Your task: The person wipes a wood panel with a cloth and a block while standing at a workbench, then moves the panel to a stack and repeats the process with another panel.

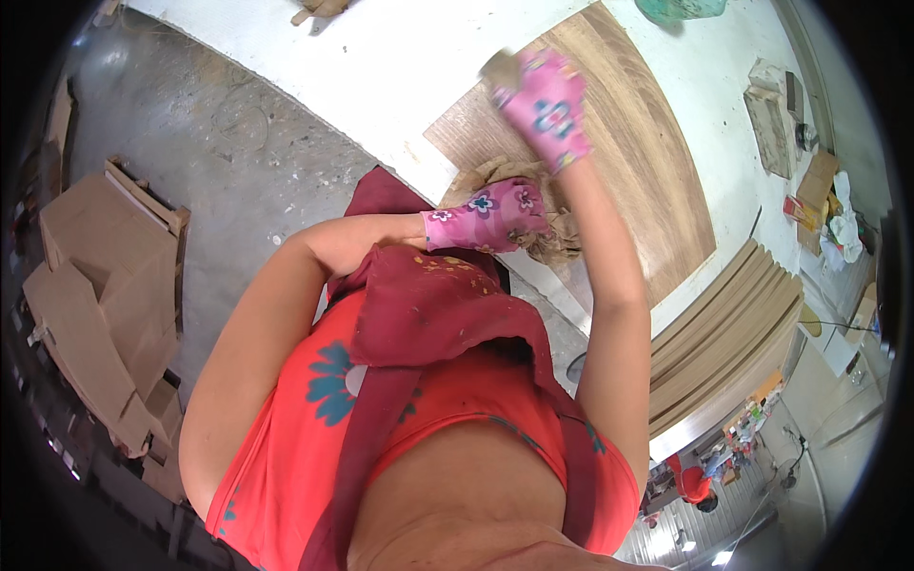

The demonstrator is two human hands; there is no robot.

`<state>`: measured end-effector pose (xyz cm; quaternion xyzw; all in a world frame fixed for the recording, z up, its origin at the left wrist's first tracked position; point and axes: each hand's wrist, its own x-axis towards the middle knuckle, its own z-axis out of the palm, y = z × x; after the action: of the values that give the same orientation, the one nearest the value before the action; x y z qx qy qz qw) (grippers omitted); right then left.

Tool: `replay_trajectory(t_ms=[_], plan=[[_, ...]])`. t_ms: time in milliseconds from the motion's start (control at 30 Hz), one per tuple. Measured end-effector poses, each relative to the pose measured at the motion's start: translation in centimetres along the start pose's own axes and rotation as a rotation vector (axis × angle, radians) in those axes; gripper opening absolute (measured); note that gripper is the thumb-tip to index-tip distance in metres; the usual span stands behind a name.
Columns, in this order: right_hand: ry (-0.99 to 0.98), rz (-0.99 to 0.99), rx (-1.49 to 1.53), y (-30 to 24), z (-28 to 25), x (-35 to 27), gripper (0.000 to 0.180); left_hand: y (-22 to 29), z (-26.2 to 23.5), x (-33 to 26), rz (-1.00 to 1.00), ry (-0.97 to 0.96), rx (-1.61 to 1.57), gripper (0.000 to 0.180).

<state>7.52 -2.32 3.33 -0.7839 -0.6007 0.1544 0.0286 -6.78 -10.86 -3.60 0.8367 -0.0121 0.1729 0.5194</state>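
A wood-grain panel [640, 124] lies across the white worktable [371, 76] ahead of me. My right hand [549, 107], in a pink floral glove, is over the panel with its fingers closed round a small brownish pad [499, 69]. Motion blurs the pad, so its exact kind does not show. Near the table's front edge, my left hand [490, 214] wears a matching glove and is closed on a crumpled brown rag [555, 245]. Part of that rag spreads out beyond the hand onto the panel, and the left fingertips are partly hidden in its folds.
A stack of wood-coloured boards [728, 328] sits to the right. Past the panel are a greenish translucent bag [678, 8] and a worn whitish block [769, 128]. Cardboard boxes [114, 247] stand on the floor at left. Another person in red [693, 483] appears far off at lower right.
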Motion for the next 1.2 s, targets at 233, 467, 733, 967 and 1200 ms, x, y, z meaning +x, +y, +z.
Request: replay_trajectory(t_ms=[233, 467, 733, 967, 1200], plan=[[0.501, 0.629, 0.525, 13.8, -5.1, 2.6, 0.062, 3.6, -8.6, 0.1, -0.247, 0.328, -0.441, 0.043], [0.949, 0.68, 0.42, 22.3, 0.8, 0.8, 0.047, -1.0, -13.3, -3.3, -0.619, 0.474, 0.295, 0.052], [0.919, 0.72, 0.52, 21.1, 0.2, 0.3, 0.044, -3.0, -13.9, 2.8, -0.447, 0.35, 0.299, 0.048], [0.748, 0.743, 0.404, 20.0, -0.9, 0.8, 0.042, -14.9, -16.1, 16.4, 0.181, 0.305, 0.543, 0.024], [0.716, 0.774, 0.395, 20.6, -1.1, 0.6, 0.041, -15.3, -15.4, 26.0, -0.291, 0.49, 0.295, 0.044]])
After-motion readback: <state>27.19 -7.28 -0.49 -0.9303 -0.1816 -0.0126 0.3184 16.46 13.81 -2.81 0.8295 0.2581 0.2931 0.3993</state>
